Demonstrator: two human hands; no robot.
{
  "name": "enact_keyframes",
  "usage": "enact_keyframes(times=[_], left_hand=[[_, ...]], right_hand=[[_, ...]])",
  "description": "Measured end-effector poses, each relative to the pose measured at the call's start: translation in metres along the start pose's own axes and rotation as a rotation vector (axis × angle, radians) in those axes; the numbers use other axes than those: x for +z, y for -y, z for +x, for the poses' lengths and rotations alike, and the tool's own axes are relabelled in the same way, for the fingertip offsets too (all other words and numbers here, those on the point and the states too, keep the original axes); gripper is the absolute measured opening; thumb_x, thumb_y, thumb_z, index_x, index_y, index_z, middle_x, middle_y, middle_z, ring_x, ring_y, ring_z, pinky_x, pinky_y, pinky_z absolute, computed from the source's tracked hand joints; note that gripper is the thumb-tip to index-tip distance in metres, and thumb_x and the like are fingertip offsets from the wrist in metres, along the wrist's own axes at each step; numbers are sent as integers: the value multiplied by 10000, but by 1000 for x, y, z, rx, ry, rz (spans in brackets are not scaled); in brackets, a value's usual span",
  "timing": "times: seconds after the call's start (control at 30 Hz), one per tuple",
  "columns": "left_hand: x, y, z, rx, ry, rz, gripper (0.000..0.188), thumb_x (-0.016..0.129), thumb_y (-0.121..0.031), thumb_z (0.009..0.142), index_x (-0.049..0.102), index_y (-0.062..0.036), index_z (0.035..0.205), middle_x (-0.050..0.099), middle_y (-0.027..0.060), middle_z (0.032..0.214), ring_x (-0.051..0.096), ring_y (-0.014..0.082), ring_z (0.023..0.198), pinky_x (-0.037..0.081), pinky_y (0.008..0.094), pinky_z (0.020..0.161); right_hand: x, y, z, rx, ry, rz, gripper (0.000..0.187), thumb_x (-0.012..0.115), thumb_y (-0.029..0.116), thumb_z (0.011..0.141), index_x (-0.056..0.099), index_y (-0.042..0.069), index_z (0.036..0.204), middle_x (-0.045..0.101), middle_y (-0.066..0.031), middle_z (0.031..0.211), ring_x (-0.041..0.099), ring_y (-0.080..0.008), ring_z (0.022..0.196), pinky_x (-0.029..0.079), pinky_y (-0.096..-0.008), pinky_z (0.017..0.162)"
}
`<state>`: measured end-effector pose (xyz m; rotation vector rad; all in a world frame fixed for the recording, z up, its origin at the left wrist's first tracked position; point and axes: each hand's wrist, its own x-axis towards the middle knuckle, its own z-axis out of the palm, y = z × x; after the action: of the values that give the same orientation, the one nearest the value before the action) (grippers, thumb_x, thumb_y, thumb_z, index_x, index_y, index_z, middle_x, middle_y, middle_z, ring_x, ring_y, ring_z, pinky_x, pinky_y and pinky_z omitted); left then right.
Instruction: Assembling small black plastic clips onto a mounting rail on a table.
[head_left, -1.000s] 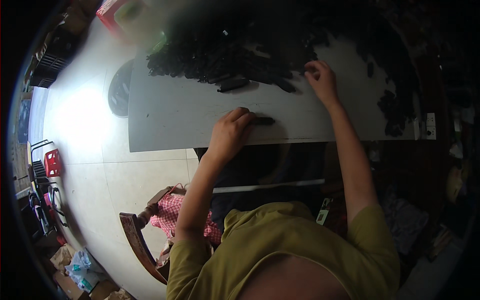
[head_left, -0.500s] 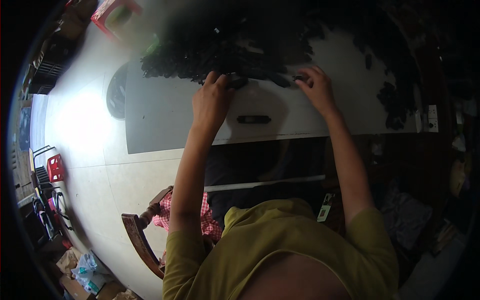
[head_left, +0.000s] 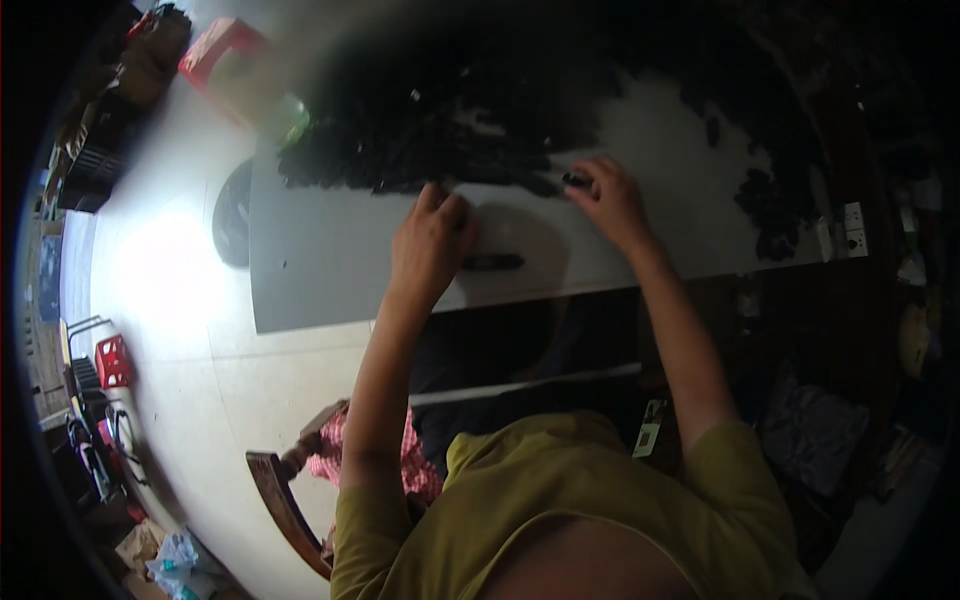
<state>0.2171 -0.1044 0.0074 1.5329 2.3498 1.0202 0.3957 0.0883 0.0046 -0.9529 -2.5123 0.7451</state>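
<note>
My left hand [head_left: 428, 245] is over the grey tabletop [head_left: 340, 250], its fingers curled together; what they hold, if anything, is hidden. A short black piece [head_left: 576, 180] is pinched between the thumb and fingers of my right hand [head_left: 610, 200], just off the near edge of the pile. A slim oblong black part [head_left: 495, 262] lies by itself close to my left hand. Beyond both hands spreads a heap of small black parts [head_left: 400, 145], too dark to tell one from another.
More black parts [head_left: 775, 215] lie along the table's right side. A white socket strip [head_left: 854, 230] sits at its right corner. Left of my seat is a wooden chair arm [head_left: 275, 500] with a red checked cloth [head_left: 420, 470]. A red stool [head_left: 215, 50] stands at the far left.
My left hand has drawn back from the heap's edge toward the lone black part. My right hand, still pinching the black piece, has shifted slightly left. The whole view has tilted a little.
</note>
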Motion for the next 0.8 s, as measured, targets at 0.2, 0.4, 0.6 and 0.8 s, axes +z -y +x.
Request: enact_keyframes(times=[0.2,0.4,0.6,0.8], left_hand=[[-1,11,-12,-1,-40,-47,214,678,-47,736,594,-46,932,539,125,1052,580,340,931,501,414,728],[6,22,-8,92,23,-347,307,700,46,679,622,-19,969,561,128,1089,613,307,949,515,351,788],[8,25,-11,110,39,-379,288,708,41,678,649,-11,955,591,112,1053,623,276,931,516,325,801],[9,29,-8,113,55,-434,291,709,35,679,639,-1,959,590,131,1046,619,311,920,514,346,789]], right_hand=[[4,-9,-4,-66,-40,2,156,696,80,799,646,26,937,623,-112,903,628,-284,836,516,-378,725],[0,49,-2,-39,188,291,167,690,94,821,684,34,976,671,-71,932,670,-161,777,541,-280,665],[37,73,-7,-451,210,86,128,701,66,781,670,30,900,616,-58,916,633,-230,802,520,-318,702],[38,73,-6,-556,167,31,132,697,54,776,654,28,898,606,-68,918,631,-246,800,523,-331,695]])
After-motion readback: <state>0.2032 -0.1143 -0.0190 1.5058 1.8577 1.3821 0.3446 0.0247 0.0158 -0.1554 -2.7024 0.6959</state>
